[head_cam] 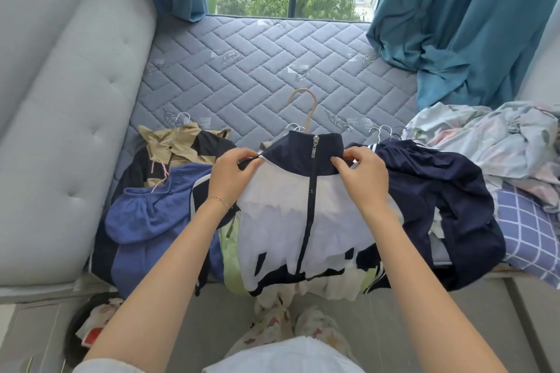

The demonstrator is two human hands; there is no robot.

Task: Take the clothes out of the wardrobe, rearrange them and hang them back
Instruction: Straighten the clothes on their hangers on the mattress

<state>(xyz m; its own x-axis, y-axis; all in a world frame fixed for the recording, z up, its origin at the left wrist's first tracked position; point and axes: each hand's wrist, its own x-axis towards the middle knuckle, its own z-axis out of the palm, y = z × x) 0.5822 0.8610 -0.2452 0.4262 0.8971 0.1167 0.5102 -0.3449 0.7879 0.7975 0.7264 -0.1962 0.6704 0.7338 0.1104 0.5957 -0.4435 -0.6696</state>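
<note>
A white and navy zip jacket (306,227) lies front-up on a pile of clothes at the near edge of a quilted grey mattress (257,70). A tan hanger hook (306,109) sticks out above its navy collar. My left hand (235,174) pinches the jacket's left shoulder seam. At the other side of the collar, my right hand (362,174) pinches the right shoulder. To the left lie a blue garment (145,221) and a beige jacket (178,145) on hangers. A navy garment (436,191) with several metal hooks lies to the right.
A padded grey headboard (69,100) runs along the left. Teal curtains (454,24) frame a window at the back. Crumpled floral bedding (491,136) and a checked pillow (527,233) sit at the right. A dark bag lies on the floor at lower left.
</note>
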